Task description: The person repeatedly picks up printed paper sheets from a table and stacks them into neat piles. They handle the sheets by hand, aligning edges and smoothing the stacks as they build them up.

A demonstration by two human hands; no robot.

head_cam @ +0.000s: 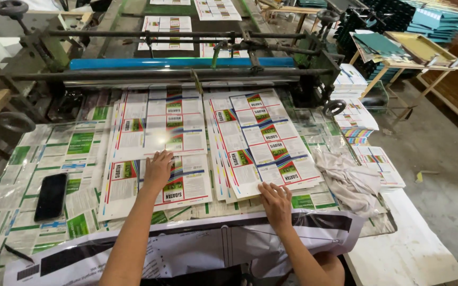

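Two stacks of glossy printed sheets lie on the machine's feed table. My left hand (pixel 158 170) rests flat with fingers spread on the left stack of sheets (pixel 157 137). My right hand (pixel 274 200) presses its fingers on the near edge of the right stack of sheets (pixel 263 140), which is fanned and skewed slightly. Neither hand lifts a sheet. Both stacks show rows of small white label panels with red, green and blue bands.
A black phone (pixel 51 196) lies at the left on green-printed paper covering the table (pixel 54 153). A crumpled white cloth (pixel 348 177) sits right of the stacks. Behind runs a blue roller (pixel 133 63) and machine bars. More sheet piles (pixel 353 114) and a wooden stand (pixel 414 58) stand at right.
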